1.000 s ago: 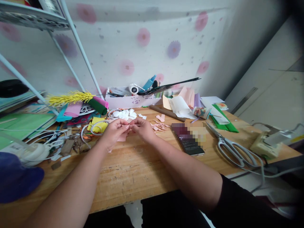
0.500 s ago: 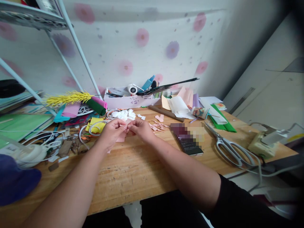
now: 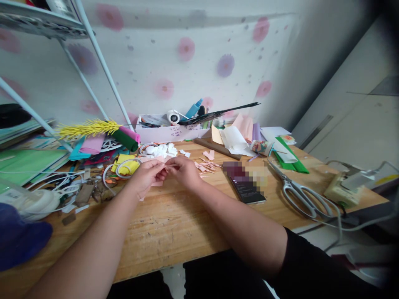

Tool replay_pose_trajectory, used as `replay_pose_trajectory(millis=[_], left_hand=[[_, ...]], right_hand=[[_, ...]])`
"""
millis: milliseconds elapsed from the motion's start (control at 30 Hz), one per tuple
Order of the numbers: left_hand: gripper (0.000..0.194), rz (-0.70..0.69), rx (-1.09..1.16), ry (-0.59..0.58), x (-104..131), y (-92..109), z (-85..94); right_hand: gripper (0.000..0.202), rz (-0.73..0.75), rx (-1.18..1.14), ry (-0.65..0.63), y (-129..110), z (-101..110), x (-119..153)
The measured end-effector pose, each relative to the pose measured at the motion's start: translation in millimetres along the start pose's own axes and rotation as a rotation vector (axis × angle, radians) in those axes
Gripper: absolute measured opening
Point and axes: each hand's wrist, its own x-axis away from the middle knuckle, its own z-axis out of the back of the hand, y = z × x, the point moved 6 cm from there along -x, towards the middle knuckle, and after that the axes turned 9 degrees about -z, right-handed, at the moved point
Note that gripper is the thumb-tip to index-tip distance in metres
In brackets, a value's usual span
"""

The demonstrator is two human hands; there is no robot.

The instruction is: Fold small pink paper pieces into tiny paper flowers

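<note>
Over the middle of the wooden table [image 3: 168,232], my left hand [image 3: 148,176] and my right hand [image 3: 185,171] meet fingertip to fingertip. Both are closed in a pinch on a small, thin pink paper strip [image 3: 168,165], mostly covered by the fingers. Pink paper [image 3: 158,183] lies beneath them, partly hidden. Cut pink paper pieces [image 3: 207,167] are scattered just right of my right hand. Behind the hands sits a heap of white crumpled pieces [image 3: 162,150].
A phone [image 3: 245,182] and large grey scissors [image 3: 304,197] lie to the right. Yellow paper [image 3: 127,165], white cables [image 3: 67,187] and scraps crowd the left. At the back stand a white box [image 3: 171,133] of tools and a brown roll [image 3: 216,148]. A metal rack [image 3: 102,66] rises at left.
The fingers of my right hand have turned and curled inward over the pink strip, with the knuckles now more toward the camera. My left hand has shifted only slightly.
</note>
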Motion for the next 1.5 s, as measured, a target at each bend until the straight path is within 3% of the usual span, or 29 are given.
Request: replay_pose_trajectory(millis=[100, 333, 433, 733, 1033, 1333, 1500], left_hand=[[0.018, -0.069, 0.001, 0.0, -2.0, 2.0, 1.6], [0.016, -0.209, -0.104, 0.019, -2.0, 12.8, -1.2], [0.018, -0.212, -0.154, 0.033, -0.7, 14.8, -2.3], [0.025, 0.001, -0.013, 0.017, 2.4, 1.9, -4.4], [0.016, -0.062, 0.017, -0.031, -1.3, 4.1, 3.3], [0.02, 0.03, -0.021, -0.061, 1.8, 3.3, 0.7], [0.017, -0.04, -0.059, -0.082, -0.1, 4.8, 3.9]], right_hand=[[0.01, 0.004, 0.034, 0.007, -1.3, 1.0, -0.1], [0.015, -0.268, -0.066, -0.079, 15.2, -5.6, -2.8], [0.013, -0.31, -0.102, -0.127, 18.0, -8.5, -3.0], [0.007, -0.011, 0.122, -0.039, -3.3, -1.9, 0.6], [0.014, 0.068, 0.13, -0.047, -4.9, 0.3, 1.2], [0.012, 0.092, 0.144, -0.076, -11.1, 0.7, 2.6], [0.013, 0.109, 0.134, -0.107, -10.2, 0.5, 3.0]])
